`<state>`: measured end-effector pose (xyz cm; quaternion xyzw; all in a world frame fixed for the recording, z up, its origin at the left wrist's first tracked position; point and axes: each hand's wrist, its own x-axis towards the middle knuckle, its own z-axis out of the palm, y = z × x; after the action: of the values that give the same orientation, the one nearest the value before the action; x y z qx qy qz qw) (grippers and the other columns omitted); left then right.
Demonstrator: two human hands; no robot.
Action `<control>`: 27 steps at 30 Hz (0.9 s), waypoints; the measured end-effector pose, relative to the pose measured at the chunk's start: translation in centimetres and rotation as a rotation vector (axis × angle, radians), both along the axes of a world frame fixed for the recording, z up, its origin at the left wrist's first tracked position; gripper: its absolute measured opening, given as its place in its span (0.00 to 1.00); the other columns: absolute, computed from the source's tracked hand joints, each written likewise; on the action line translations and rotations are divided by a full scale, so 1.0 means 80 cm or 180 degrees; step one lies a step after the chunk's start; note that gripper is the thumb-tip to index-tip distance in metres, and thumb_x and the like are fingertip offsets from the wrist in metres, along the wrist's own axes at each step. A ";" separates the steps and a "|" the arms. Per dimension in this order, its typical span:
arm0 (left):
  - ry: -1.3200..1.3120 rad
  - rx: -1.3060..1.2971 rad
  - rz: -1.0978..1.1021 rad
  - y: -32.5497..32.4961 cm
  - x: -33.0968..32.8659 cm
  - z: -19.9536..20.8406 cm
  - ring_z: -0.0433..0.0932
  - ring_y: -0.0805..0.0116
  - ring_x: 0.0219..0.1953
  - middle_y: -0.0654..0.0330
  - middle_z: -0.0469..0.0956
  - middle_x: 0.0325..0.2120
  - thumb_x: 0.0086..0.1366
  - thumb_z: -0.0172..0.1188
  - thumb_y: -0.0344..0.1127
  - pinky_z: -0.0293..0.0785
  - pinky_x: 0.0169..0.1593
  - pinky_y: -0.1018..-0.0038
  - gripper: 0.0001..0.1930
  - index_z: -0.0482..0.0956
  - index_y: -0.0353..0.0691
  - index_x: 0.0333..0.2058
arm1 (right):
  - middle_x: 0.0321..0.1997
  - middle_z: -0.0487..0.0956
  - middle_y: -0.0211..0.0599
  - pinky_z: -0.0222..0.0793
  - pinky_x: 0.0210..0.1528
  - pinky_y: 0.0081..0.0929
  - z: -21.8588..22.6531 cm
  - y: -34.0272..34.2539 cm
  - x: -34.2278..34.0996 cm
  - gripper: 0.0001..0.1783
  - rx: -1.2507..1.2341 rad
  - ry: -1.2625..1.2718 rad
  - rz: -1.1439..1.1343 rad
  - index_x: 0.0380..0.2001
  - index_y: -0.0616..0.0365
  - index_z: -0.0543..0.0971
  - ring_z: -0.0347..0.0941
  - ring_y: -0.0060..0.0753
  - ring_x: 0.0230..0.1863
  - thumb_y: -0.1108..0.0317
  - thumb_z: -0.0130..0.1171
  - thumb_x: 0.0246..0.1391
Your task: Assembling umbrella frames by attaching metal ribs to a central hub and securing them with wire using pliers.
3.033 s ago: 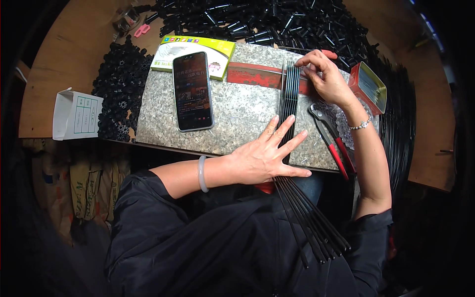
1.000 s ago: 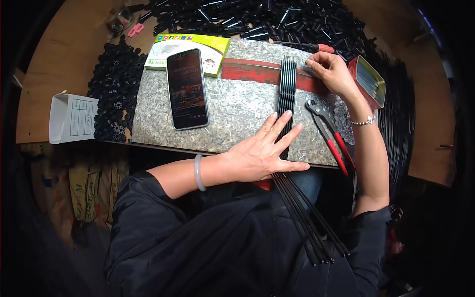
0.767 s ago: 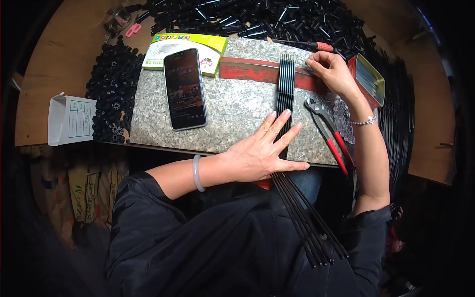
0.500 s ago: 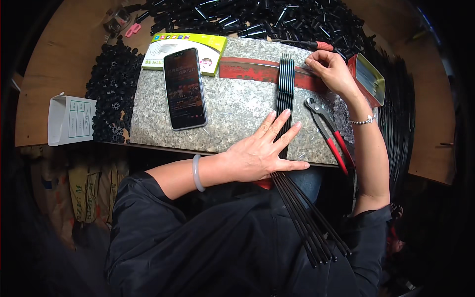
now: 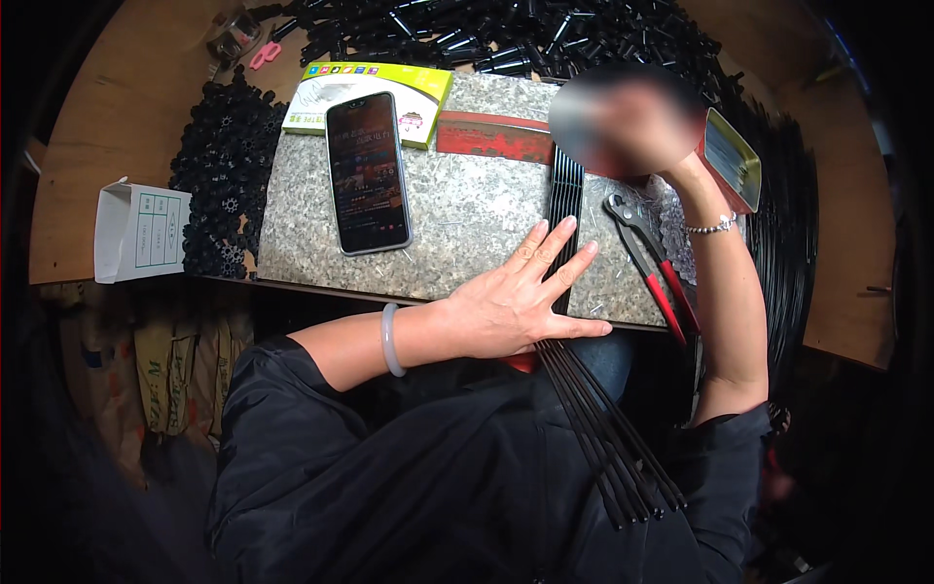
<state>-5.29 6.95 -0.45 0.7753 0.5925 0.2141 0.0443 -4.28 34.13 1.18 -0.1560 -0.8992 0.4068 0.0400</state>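
A row of thin black rods [image 5: 566, 190] lies across a granite slab [image 5: 467, 258], side by side. Past the slab's near edge the rods fan out over my lap. My left hand [image 5: 516, 307], fingers spread flat, presses on them near that edge. Beneath their far part runs a worn red metal bar [image 5: 486, 136]. My right hand [image 5: 647, 127] is over the rods' far ends and the bar's right part; a blur hides its fingers and anything in them. Pliers with red handles [image 5: 647, 258] rest on the slab, right of the rods.
A phone [image 5: 368, 175] leans on a green-and-white box [image 5: 418, 97] at left. Right of my right hand stands an open tin [image 5: 732, 161]. Black tubular parts [image 5: 457, 34] heap at the back, star-shaped black pieces [image 5: 219, 175] and a white carton [image 5: 144, 234] at left, more rods [image 5: 783, 224] at right.
My right hand has moved a little left, over the rods' far ends, and is now blurred. My left hand stays flat on the rods.
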 end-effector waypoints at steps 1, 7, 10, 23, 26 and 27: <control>-0.0030 -0.0018 -0.0045 0.000 -0.001 0.001 0.49 0.29 0.61 0.39 0.52 0.60 0.51 0.57 0.41 0.53 0.60 0.42 0.31 0.65 0.69 0.56 | 0.26 0.78 0.26 0.66 0.33 0.16 0.000 -0.001 -0.001 0.12 0.0001 -0.0001 0.0000 0.34 0.65 0.78 0.68 0.13 0.28 0.66 0.58 0.54; -0.0032 0.0097 0.0065 0.000 0.002 -0.005 0.46 0.31 0.63 0.42 0.48 0.62 0.37 0.66 0.42 0.55 0.60 0.43 0.43 0.63 0.74 0.57 | 0.28 0.77 0.26 0.67 0.37 0.16 0.011 -0.010 -0.007 0.08 0.0048 0.0282 0.0178 0.34 0.65 0.78 0.69 0.13 0.32 0.71 0.55 0.55; -0.0040 0.0127 0.0084 -0.001 0.002 -0.007 0.46 0.32 0.63 0.42 0.48 0.62 0.38 0.66 0.42 0.55 0.60 0.43 0.43 0.63 0.74 0.57 | 0.29 0.77 0.27 0.68 0.39 0.17 0.018 -0.010 -0.009 0.07 0.0074 -0.0114 0.0262 0.34 0.65 0.77 0.70 0.14 0.33 0.72 0.54 0.55; 0.0005 -0.0034 -0.0004 -0.003 -0.001 0.002 0.47 0.30 0.62 0.41 0.52 0.61 0.48 0.61 0.45 0.52 0.59 0.40 0.35 0.63 0.71 0.57 | 0.38 0.78 0.36 0.69 0.43 0.24 0.041 0.021 0.021 0.12 0.0601 0.1037 -0.0387 0.40 0.60 0.77 0.74 0.25 0.39 0.66 0.53 0.56; -0.0280 -0.0103 -0.0060 -0.005 0.001 0.005 0.42 0.32 0.64 0.48 0.48 0.64 0.31 0.71 0.44 0.48 0.60 0.37 0.48 0.62 0.73 0.57 | 0.26 0.79 0.45 0.70 0.35 0.28 0.065 0.084 0.085 0.10 0.2052 -0.0097 -0.1117 0.30 0.62 0.80 0.77 0.40 0.29 0.66 0.59 0.47; -0.0340 -0.0129 -0.0097 -0.004 0.000 0.006 0.42 0.32 0.64 0.50 0.49 0.64 0.31 0.72 0.43 0.48 0.59 0.36 0.49 0.62 0.72 0.58 | 0.26 0.79 0.45 0.70 0.34 0.29 0.057 0.114 0.112 0.09 0.2078 -0.0383 -0.1058 0.29 0.63 0.80 0.77 0.40 0.29 0.68 0.60 0.46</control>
<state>-5.27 6.66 0.04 0.7707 0.5816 0.2425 0.0948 4.66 43.27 5.77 -0.3025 -0.9448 0.0766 0.1003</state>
